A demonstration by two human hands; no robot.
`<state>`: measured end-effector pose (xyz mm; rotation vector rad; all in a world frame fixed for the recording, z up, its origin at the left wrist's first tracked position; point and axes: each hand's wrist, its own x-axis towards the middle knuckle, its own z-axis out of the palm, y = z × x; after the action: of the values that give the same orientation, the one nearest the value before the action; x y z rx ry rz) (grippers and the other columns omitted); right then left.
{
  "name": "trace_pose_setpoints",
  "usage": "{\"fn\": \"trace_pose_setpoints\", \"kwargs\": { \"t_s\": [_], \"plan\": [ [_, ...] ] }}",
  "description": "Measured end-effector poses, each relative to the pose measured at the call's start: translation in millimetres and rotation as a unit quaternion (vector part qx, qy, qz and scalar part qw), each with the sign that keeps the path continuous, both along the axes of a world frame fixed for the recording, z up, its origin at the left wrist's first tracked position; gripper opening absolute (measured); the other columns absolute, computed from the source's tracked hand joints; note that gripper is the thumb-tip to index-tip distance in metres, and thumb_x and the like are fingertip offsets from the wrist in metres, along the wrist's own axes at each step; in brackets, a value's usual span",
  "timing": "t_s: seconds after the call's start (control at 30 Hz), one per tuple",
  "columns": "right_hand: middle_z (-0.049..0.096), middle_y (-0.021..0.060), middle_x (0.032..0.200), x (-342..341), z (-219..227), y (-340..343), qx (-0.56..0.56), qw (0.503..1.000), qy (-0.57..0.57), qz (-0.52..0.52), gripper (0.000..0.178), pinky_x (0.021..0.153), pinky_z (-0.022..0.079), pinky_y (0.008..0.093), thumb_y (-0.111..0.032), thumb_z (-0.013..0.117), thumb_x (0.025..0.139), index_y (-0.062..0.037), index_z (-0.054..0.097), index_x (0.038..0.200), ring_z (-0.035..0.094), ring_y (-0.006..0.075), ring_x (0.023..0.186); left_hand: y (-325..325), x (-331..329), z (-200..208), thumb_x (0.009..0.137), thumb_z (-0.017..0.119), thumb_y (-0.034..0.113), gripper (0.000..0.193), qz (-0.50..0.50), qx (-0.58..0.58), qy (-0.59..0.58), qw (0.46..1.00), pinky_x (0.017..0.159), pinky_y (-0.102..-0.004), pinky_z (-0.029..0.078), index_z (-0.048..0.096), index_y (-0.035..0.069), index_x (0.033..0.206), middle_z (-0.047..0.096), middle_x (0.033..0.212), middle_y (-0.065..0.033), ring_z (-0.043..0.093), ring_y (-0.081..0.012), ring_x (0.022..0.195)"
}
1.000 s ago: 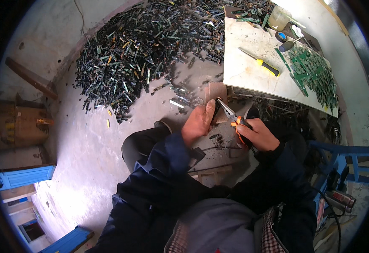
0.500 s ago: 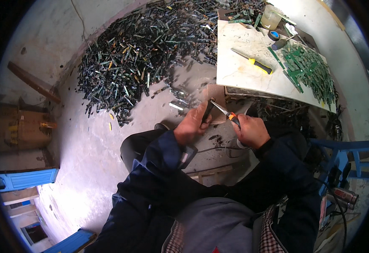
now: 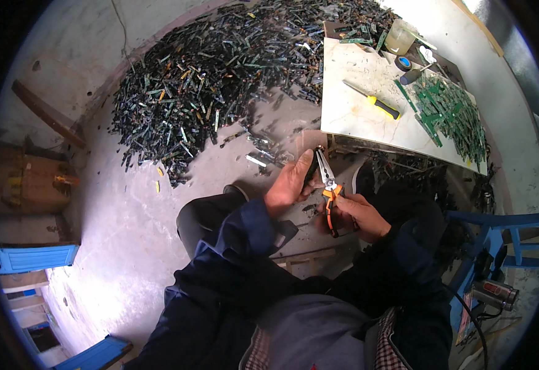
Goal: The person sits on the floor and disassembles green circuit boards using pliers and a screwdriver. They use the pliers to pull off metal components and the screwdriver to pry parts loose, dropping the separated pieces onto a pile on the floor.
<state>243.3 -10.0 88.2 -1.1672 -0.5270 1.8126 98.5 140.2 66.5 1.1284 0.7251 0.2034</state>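
"How are the fingers?"
"The left hand pinches a dark strip; the right hand curls round orange-handled pliers."
"And the strip?"
"Narrow, tilted, its far end beside the pliers' tips."

Pale surface: yellow-and-black-handled tool lying on it, blue-centred black roll toward far edge | translucent container: near that roll | left: cardboard box, brown plank beyond | right: blue frame, metal-barrelled tool beside it
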Motion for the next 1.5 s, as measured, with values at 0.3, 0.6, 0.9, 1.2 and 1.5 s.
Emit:
{"fn": "trace_pose_setpoints", "kwargs": {
  "t_s": [0.3,0.6,0.9,1.2,1.5],
  "plan": [
    [0.066,0.0205,0.102,-9.5,1.1,-1.5,0.042,0.995,0.088,-0.012,0.052,0.077,0.049,0.0336,-0.044,0.038,0.098,0.0013,0.056,0.114,0.065,0.0301,0.093,-2.3,5.1,10.9,0.094,0.031,0.064,0.068,0.013,0.033,-0.032,0.999,0.040,-0.0257,0.028,0.049,0.005,0.067,0.043,0.053,-0.0015,0.037,-0.0099,0.042],
    [0.067,0.0173,0.102,-19.4,-5.2,-2.7,0.037,0.996,0.078,-0.020,0.046,0.056,0.045,0.0239,-0.039,0.040,0.096,-0.0001,0.055,0.116,0.067,0.0253,0.087,-2.5,3.2,19.7,0.100,0.025,0.049,0.053,0.010,-0.022,-0.042,0.999,0.041,-0.0253,0.027,0.046,0.007,0.074,0.037,0.054,0.0005,0.031,-0.0094,0.042],
    [0.067,0.0164,0.101,-21.4,-1.0,-3.0,0.007,0.996,0.089,-0.030,0.043,0.054,0.046,0.0255,-0.037,0.040,0.096,-0.0016,0.055,0.116,0.068,0.0258,0.087,-1.8,2.6,18.0,0.096,0.027,0.060,0.065,0.002,0.016,-0.055,0.998,0.040,-0.0263,0.028,0.047,0.005,0.067,0.042,0.052,-0.0029,0.037,-0.0107,0.041],
    [0.067,0.0163,0.099,-20.7,2.2,-0.2,0.019,0.996,0.079,-0.029,0.043,0.055,0.046,0.0261,-0.037,0.042,0.096,-0.0017,0.054,0.117,0.068,0.0259,0.084,-3.7,2.9,20.0,0.097,0.026,0.058,0.060,0.001,0.003,-0.038,0.999,0.040,-0.0244,0.029,0.046,0.007,0.073,0.038,0.055,-0.0001,0.031,-0.0088,0.042],
    [0.066,0.0157,0.087,-21.9,-0.9,1.3,0.033,0.995,0.075,-0.048,0.048,0.056,0.047,0.0280,-0.039,0.042,0.095,0.0036,0.055,0.114,0.066,0.0264,0.073,-5.6,7.2,11.2,0.096,0.028,0.059,0.060,0.023,-0.045,-0.024,0.998,0.039,-0.0259,0.029,0.049,0.007,0.076,0.041,0.058,-0.0024,0.031,-0.0104,0.040]
  ]
}}
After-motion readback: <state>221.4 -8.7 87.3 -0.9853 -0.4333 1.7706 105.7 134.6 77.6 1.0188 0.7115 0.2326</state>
